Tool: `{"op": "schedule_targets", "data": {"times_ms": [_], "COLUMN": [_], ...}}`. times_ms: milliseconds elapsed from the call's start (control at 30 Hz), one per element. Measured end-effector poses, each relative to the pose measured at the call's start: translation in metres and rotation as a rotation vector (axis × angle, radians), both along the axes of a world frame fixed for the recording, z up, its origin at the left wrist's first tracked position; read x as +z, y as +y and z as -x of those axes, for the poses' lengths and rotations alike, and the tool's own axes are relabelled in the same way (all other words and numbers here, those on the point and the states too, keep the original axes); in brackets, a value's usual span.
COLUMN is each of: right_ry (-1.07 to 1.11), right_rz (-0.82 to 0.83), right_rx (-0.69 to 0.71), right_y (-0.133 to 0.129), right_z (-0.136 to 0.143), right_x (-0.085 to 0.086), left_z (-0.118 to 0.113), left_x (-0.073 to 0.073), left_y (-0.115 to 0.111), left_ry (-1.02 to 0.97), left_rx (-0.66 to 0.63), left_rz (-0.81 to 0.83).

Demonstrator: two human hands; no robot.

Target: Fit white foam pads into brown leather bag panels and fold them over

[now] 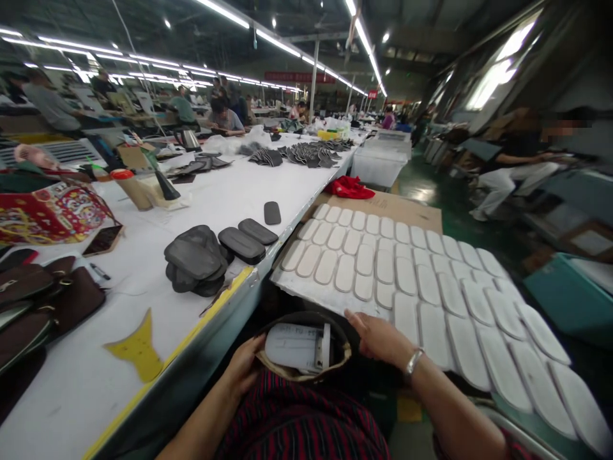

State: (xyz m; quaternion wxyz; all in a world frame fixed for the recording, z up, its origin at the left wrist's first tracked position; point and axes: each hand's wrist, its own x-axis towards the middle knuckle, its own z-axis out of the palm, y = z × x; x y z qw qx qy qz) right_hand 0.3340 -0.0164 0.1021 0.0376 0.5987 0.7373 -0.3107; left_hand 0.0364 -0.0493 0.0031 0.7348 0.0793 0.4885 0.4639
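In my lap sits a dark, round-mouthed bag [287, 317] with a pale lining, its opening turned upward. A white plate with rounded ends and a raised piece at its right side [292, 345] lies inside the mouth. My left hand [246, 365] is closed on the bag's left rim. At the right rim is my right hand [380, 337], wearing a silver bracelet; its thumb points left and its other fingers curl down at the bag's edge, partly hidden. White oval pads [406, 316] lie just beyond the right hand.
Rows of white pads cover a cardboard-topped surface [421, 217] at right. On the white table [230, 185] are stacked dark oval pieces [196, 255], a yellow template [143, 348], brown bags [71, 300] and a phone [103, 241]. A red cloth [352, 187] lies behind. Several people sit farther off.
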Motion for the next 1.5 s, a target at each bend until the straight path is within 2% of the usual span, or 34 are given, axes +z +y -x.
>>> {"op": "schedule_targets", "data": {"times_ms": [67, 167, 267, 333, 433, 533, 567, 600, 633, 700, 767, 833, 967, 1067, 1167, 1267, 1333, 1400, 1467, 1500], "right_ry": [0.051, 0.078, 0.104, 0.154, 0.29, 0.346, 0.313, 0.257, 0.191, 0.074, 0.0, -0.009, 0.139, 0.2, 0.224, 0.022, -0.157, -0.275, -0.324, -0.324], "right_rz": [0.212, 0.412, 0.388, 0.323, 0.361, 0.434, 0.408, 0.3, 0.152, -0.173, -0.321, -0.284, -0.003, 0.204, 0.197, 0.069, 0.003, -0.064, -0.114, -0.114], "right_rx": [-0.055, -0.083, -0.106, -0.139, -0.263, -0.455, -0.494, -0.497, -0.452, -0.244, 0.005, 0.13, 0.065, 0.057, 0.044, -0.055, 0.07, 0.238, 0.291, 0.263], "right_y": [0.003, 0.009, 0.015, 0.014, 0.001, -0.02, -0.025, -0.03, -0.032, -0.031, -0.021, -0.005, 0.026, 0.034, 0.018, -0.013, -0.032, -0.045, -0.05, -0.051], "right_z": [0.018, 0.051, 0.067, 0.061, 0.03, -0.001, -0.007, -0.008, -0.007, 0.003, 0.016, 0.024, 0.02, 0.009, 0.002, -0.002, -0.003, -0.004, -0.003, -0.002], "right_x": [0.017, 0.021, 0.013, 0.006, -0.011, -0.036, -0.042, -0.047, -0.048, -0.046, -0.042, -0.042, -0.055, -0.061, -0.055, -0.046, -0.044, -0.046, -0.049, -0.051], "left_z": [0.0, -0.002, -0.004, -0.003, 0.002, 0.009, 0.011, 0.012, 0.013, 0.011, 0.005, -0.001, -0.003, 0.005, 0.018, 0.028, 0.029, 0.027, 0.024, 0.023], "left_x": [-0.005, -0.003, 0.003, 0.007, 0.009, 0.014, 0.017, 0.021, 0.025, 0.034, 0.04, 0.041, 0.034, 0.035, 0.044, 0.053, 0.056, 0.054, 0.05, 0.048], "left_y": [0.002, 0.002, 0.002, 0.003, 0.005, 0.008, 0.01, 0.013, 0.017, 0.029, 0.046, 0.064, 0.09, 0.091, 0.078, 0.056, 0.043, 0.034, 0.029, 0.028], "left_ry": [-0.035, -0.042, -0.004, 0.076, 0.341, 0.788, 0.945, 1.09, 1.212, 1.362, 1.358, 1.251, 1.051, 0.946, 0.917, 1.133, 1.261, 1.238, 1.155, 1.112], "left_rx": [-0.026, -0.065, -0.089, -0.113, -0.267, -0.532, -0.609, -0.665, -0.713, -0.822, -0.955, -1.07, -1.194, -1.277, -1.232, -1.103, -1.018, -0.914, -0.831, -0.814], "left_rz": [0.004, -0.014, -0.045, -0.081, -0.196, -0.393, -0.453, -0.51, -0.561, -0.677, -0.744, -0.727, -0.634, -0.577, -0.595, -0.524, -0.431, -0.353, -0.29, -0.257]}}
